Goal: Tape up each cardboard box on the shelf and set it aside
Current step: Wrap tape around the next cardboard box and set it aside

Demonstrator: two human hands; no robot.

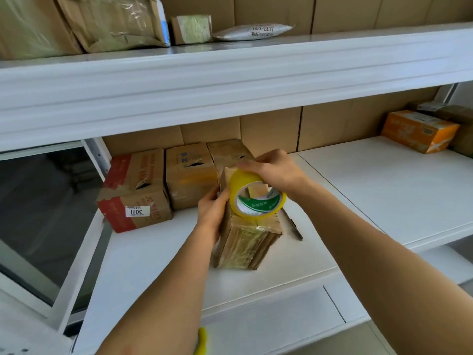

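A small cardboard box [245,242] wrapped in glossy tape stands upright on the white shelf [143,252], near its front. My left hand [211,208] grips the box's left side. My right hand [275,170] holds a yellow tape roll [256,194] with a green and white core against the top of the box. Behind it, three more cardboard boxes stand in a row: one with red edges and a label [135,190], a plain one [190,175] and a third [230,152] partly hidden by my right hand.
A dark pen or knife [294,228] lies on the shelf just right of the box. An orange box [419,130] sits at the far right. The upper shelf [230,70] carries wrapped parcels and a white mailer [253,32]. A window frame [97,160] borders the left.
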